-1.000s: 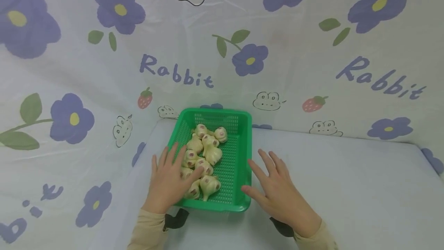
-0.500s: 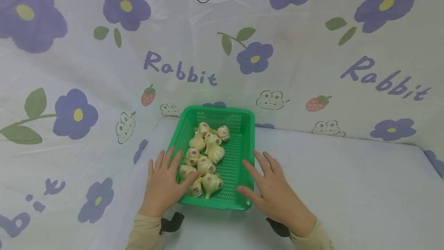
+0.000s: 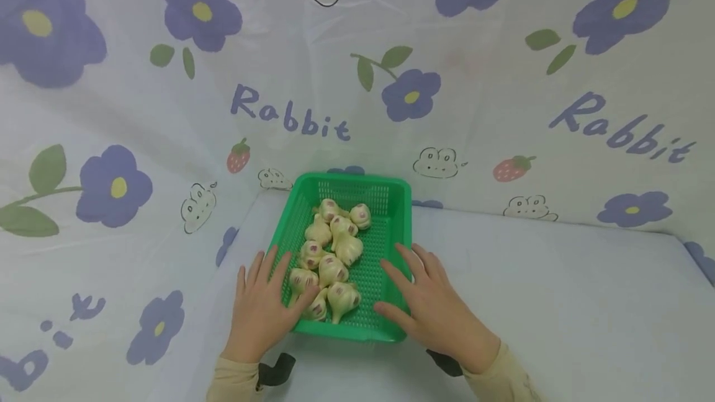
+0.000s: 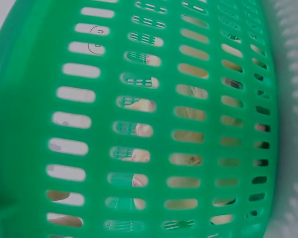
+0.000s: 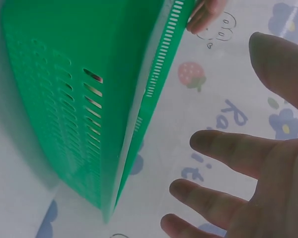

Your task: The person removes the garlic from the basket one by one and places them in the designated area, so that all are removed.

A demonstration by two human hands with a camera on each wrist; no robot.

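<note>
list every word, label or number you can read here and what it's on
"Rabbit": left of centre on the white backdrop cloth
"Rabbit": right part of the cloth
"bit": lower left of the cloth, by the picture's edge
"Ra...it": cloth in the right wrist view, middle hidden
Green basket and garlic bulbs: no readable text

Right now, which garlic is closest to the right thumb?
The front-right garlic in the basket, stem pointing at the front rim. The right hand has its thumb beside it, across a gap; the others lie farther left or farther back.
</note>
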